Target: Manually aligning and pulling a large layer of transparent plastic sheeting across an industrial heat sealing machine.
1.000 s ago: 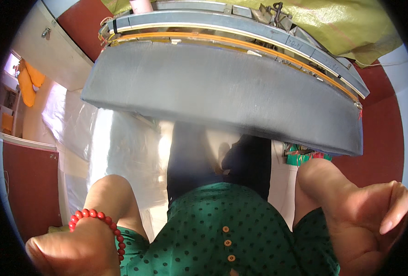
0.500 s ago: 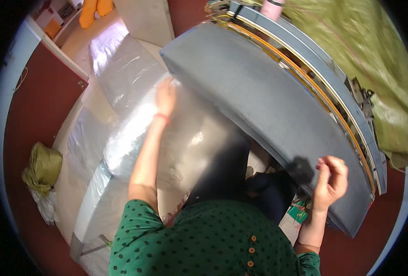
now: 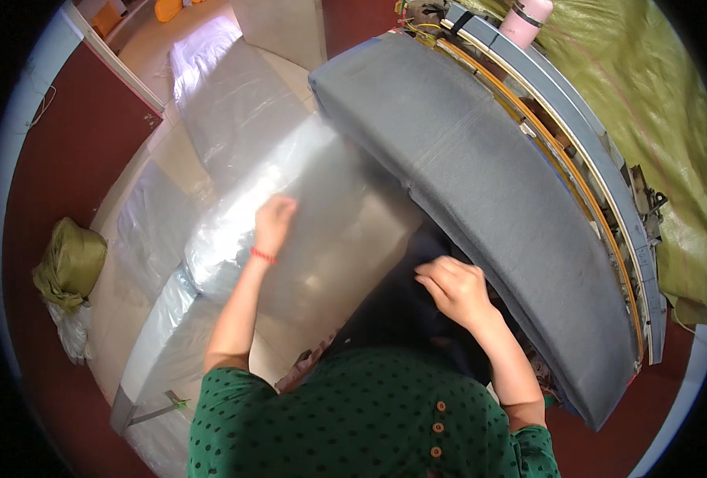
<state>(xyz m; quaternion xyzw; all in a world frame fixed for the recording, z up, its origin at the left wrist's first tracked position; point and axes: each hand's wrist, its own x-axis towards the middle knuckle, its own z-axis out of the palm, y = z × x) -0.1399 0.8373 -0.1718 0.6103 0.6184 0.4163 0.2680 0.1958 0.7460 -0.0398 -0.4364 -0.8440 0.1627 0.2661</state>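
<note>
My left hand (image 3: pixel 274 223), with a red bracelet at the wrist, is curled closed above a shiny clear plastic sheet (image 3: pixel 246 187); whether it pinches the sheet is hard to make out. My right hand (image 3: pixel 458 293) is closed too, thumb and fingertips together, over my dark-clothed lap beside the grey cloth-covered table (image 3: pixel 481 151). Anything in its fingers is too small or hidden to name. Between my hands the plastic looks hazy and blurred.
Along the table's far side run an orange rail (image 3: pixel 564 151) and a blue-grey rail (image 3: pixel 600 151). A pink bottle (image 3: pixel 525 22) stands there, near a yellow-green tarp (image 3: pixel 648 103). Plastic-wrapped stacks (image 3: pixel 162 319) lie at left. A green sack (image 3: pixel 71 259) rests by the red-brown wall (image 3: pixel 71 151).
My left hand has drawn back toward me from the table's near-left corner and curled. My right hand has moved left and inward from over the table. The view has shifted slightly.
</note>
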